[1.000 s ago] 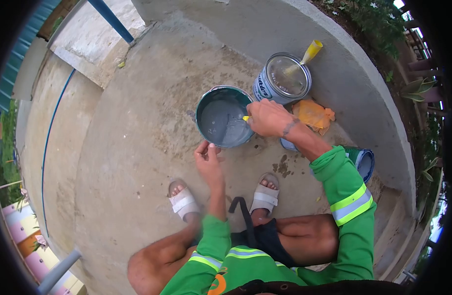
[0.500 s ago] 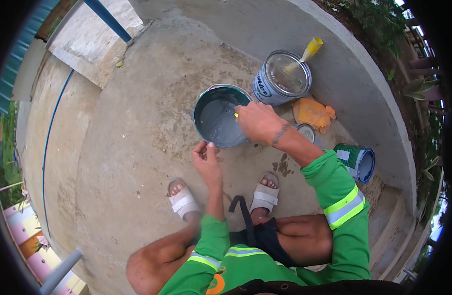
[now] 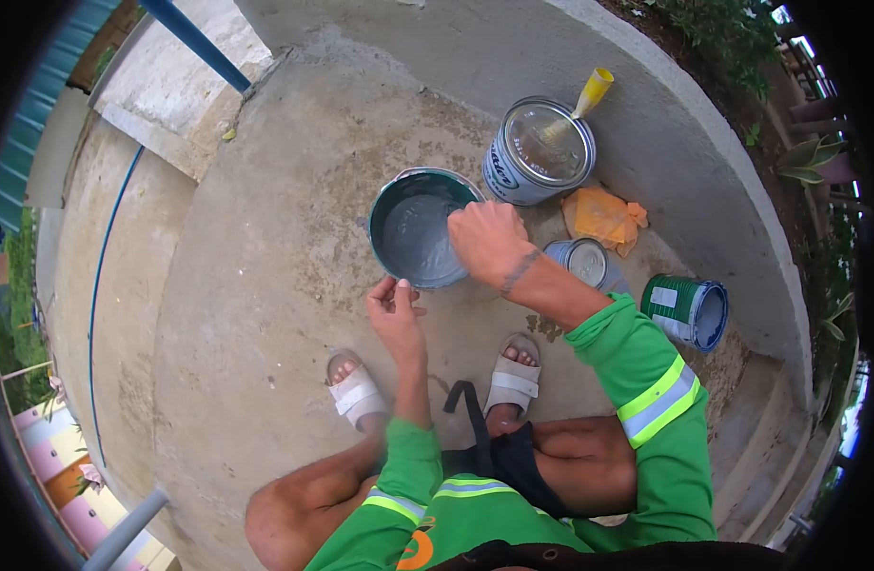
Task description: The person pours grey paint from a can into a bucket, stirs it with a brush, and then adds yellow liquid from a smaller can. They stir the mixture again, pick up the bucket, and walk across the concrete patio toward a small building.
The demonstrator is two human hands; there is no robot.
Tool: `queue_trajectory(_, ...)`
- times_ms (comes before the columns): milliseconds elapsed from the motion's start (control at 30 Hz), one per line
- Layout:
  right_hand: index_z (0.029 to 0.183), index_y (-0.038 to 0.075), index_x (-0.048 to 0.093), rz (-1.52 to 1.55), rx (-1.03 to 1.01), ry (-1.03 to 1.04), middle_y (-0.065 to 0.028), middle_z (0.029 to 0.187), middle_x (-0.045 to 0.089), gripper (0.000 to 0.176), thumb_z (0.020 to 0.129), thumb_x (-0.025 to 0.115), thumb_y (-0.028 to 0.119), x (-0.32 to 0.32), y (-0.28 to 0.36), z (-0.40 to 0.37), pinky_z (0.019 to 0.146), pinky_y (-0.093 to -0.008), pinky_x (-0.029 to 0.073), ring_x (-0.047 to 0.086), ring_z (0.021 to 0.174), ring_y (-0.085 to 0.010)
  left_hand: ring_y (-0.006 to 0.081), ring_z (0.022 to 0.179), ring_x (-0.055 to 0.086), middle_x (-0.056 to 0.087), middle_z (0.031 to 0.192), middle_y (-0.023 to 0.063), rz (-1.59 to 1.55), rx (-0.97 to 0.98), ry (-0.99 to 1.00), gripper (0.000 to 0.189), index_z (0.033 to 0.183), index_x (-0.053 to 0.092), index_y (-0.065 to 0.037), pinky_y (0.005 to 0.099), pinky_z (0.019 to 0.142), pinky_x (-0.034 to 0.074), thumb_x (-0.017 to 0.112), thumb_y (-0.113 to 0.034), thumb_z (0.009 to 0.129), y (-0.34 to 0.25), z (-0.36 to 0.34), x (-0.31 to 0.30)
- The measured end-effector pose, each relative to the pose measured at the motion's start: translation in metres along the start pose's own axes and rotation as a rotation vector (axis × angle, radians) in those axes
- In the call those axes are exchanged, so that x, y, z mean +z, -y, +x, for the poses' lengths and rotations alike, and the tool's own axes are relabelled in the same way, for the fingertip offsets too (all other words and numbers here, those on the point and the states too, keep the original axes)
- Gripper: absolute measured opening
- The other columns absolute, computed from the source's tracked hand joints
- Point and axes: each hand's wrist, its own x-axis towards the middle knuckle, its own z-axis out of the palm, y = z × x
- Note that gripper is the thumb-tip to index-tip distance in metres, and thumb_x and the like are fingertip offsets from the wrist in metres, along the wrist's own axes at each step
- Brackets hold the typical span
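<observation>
Pinching the bucket (image 3: 387, 206) rim, centre frame, with left hand (image 3: 396, 312); curling right hand (image 3: 488, 244) closed above, grip's contents hidden.

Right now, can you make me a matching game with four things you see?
1. Round, dark green bucket
2. Yellow-handled brush with pale bristles
3. Crumpled, soft-looking orange bundle
4. Pale, wide-strapped sandals

A. Worn on feet
B. On the concrete floor near the grey wall
C. Grey liquid inside
D. On top of the large, round metal tin

Pairs: 1-C, 2-D, 3-B, 4-A
</observation>
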Motion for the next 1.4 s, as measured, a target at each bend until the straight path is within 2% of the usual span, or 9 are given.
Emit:
queue_trajectory(200,0.08,0.006,0.072,0.135,-0.142,-0.087,-0.0201,0.073,0.068,0.015,0.079,0.058,0.012,0.01,-0.015,-0.007,0.06,-0.0448,0.055,0.07,0.071,-0.0359,0.0117,0.08,0.06,0.059,0.098,0.0088,-0.017,-0.009,-0.015,0.031,0.115,0.052,0.003,0.0225,0.054,0.052,0.062,-0.016,0.093,0.0,-0.002,0.001)
queue_trajectory(300,0.078,0.005,0.071,0.096,-0.101,-0.078,-0.0201,0.074,0.068,0.016,0.08,0.058,0.013,-0.001,-0.024,-0.014,0.061,-0.0452,0.054,0.069,0.07,-0.0363,0.012,0.08,0.06,0.059,0.098,0.0088,-0.016,-0.01,-0.007,0.031,0.115,0.052,0.003,0.0228,0.055,0.052,0.063,-0.016,0.093,0.002,0.0,-0.001)
queue_trajectory(500,0.082,0.008,0.072,0.01,-0.021,-0.034,-0.0165,0.078,0.07,0.013,0.079,0.059,0.011,-0.009,-0.015,-0.002,0.061,-0.0428,0.054,0.07,0.071,-0.033,0.0117,0.079,0.06,0.058,0.1,0.0073,-0.018,-0.011,0.003,0.033,0.116,0.053,0.002,0.0227,0.055,0.05,0.063,-0.02,0.094,0.004,-0.001,-0.001)
queue_trajectory(700,0.093,0.009,0.069,0.048,-0.203,-0.211,-0.0127,0.089,0.066,0.015,0.083,0.058,0.011,0.002,-0.015,-0.008,0.065,-0.0393,0.055,0.069,0.081,-0.0276,0.0117,0.08,0.061,0.058,0.101,0.0074,-0.012,-0.028,-0.033,0.035,0.117,0.053,0.002,0.023,0.055,0.05,0.063,-0.021,0.093,0.002,-0.003,0.001)
queue_trajectory(833,0.091,0.01,0.069,0.014,-0.213,-0.142,-0.01,0.091,0.065,0.013,0.08,0.061,0.012,-0.008,-0.028,-0.021,0.066,-0.0387,0.053,0.067,0.086,-0.0257,0.0124,0.082,0.062,0.058,0.102,0.0073,-0.012,-0.027,-0.028,0.036,0.118,0.052,0.002,0.0232,0.057,0.051,0.064,-0.021,0.093,0.002,-0.002,0.0)
queue_trajectory(1000,0.091,0.011,0.069,-0.168,-0.234,-0.228,-0.0069,0.094,0.062,0.015,0.077,0.064,0.013,-0.01,-0.027,-0.021,0.066,-0.0371,0.053,0.063,0.092,-0.022,0.015,0.088,0.062,0.057,0.106,0.0082,-0.13,-0.047,-0.026,0.037,0.121,0.051,0.002,0.029,0.072,0.057,0.063,-0.019,0.094,0.001,-0.002,0.005)
queue_trajectory(1133,0.088,0.011,0.066,-0.186,-0.39,-0.307,-0.0057,0.095,0.059,0.012,0.077,0.065,0.014,-0.019,-0.027,-0.022,0.065,-0.0318,0.052,0.061,0.094,-0.0203,0.0152,0.092,0.06,0.054,0.105,0.0072,-0.185,-0.057,0.011,0.046,0.132,0.046,0.005,0.0342,0.083,0.058,0.063,-0.015,0.094,-0.009,0.001,0.009)
queue_trajectory(1300,0.085,0.009,0.063,-0.292,-0.498,-0.315,-0.0056,0.093,0.057,0.011,0.077,0.065,0.016,-0.008,-0.03,-0.003,0.061,-0.0322,0.053,0.061,0.093,-0.0209,0.0105,0.088,0.056,0.051,0.097,0.003,-0.181,-0.017,0.072,0.053,0.138,0.042,0.004,0.0304,0.082,0.057,0.064,-0.008,0.092,-0.006,0.005,0.01)
queue_trajectory(1400,0.083,0.011,0.068,-0.255,-0.486,-0.268,-0.0066,0.088,0.06,0.007,0.078,0.065,0.015,0.0,-0.036,-0.001,0.065,-0.033,0.054,0.063,0.088,-0.0233,0.0098,0.086,0.055,0.05,0.097,0.0027,-0.163,0.007,0.072,0.053,0.139,0.043,0.003,0.0286,0.08,0.056,0.064,-0.007,0.091,-0.004,0.005,0.011)
